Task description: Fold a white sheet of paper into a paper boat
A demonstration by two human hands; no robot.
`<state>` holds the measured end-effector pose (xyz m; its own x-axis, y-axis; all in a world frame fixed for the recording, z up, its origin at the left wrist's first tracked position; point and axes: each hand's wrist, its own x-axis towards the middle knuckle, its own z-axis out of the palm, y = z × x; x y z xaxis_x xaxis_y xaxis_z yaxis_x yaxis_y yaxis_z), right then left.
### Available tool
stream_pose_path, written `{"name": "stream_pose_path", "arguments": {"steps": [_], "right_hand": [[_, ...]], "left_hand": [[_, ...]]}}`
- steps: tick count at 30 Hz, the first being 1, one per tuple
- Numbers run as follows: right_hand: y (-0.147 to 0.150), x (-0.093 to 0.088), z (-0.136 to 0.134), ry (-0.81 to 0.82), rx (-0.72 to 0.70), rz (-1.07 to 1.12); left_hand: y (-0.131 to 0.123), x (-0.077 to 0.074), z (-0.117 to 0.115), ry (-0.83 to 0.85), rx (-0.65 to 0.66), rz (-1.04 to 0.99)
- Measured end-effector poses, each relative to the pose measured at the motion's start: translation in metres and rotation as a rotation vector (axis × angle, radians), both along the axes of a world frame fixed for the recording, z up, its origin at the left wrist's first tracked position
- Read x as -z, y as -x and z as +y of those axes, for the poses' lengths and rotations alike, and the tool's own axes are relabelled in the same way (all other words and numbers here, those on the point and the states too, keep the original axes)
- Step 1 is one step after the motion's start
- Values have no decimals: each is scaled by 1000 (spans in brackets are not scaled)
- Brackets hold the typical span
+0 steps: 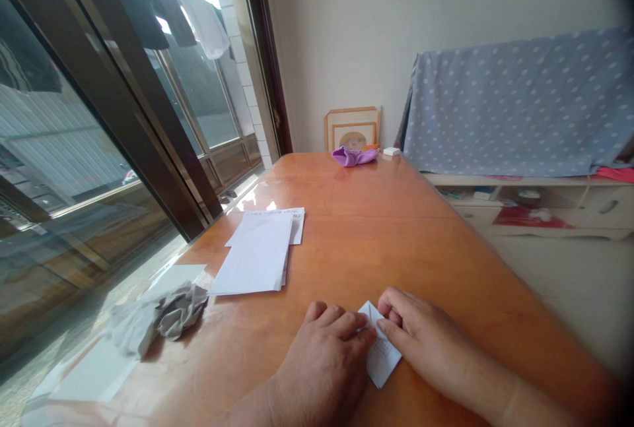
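Note:
A small folded piece of white paper (381, 354) lies on the wooden table (376, 235) near its front edge. My left hand (327, 361) rests on the paper's left part, fingers curled and pressed down on it. My right hand (421, 341) lies on the paper's right side, its fingertips pressing along a fold. The two hands meet over the middle of the paper and hide much of it.
A stack of white sheets (260, 252) lies ahead to the left. A crumpled grey cloth (158, 315) sits at the left edge on another sheet. A purple cloth (352, 156), a small white box (391, 151) and a framed picture (352, 129) are at the far end. A blue dotted cover (515, 103) drapes furniture on the right.

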<state>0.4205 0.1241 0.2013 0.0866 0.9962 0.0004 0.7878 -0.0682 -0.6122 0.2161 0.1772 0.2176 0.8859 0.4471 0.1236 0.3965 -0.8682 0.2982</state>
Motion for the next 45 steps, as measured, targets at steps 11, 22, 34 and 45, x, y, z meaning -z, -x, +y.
{"name": "stream_pose_path", "arguments": {"steps": [11, 22, 34, 45], "right_hand": [[-1, 0, -2, 0, 9, -14], [-12, -3, 1, 3, -7, 122], [-19, -2, -8, 1, 38, -272], [-29, 9, -9, 86, -16, -320]], "left_hand": [[-1, -2, -2, -23, -4, 16], [-2, -3, -6, -100, -11, 58], [-4, -8, -9, -146, -18, 75], [-2, -1, -6, -158, -10, 36]]}}
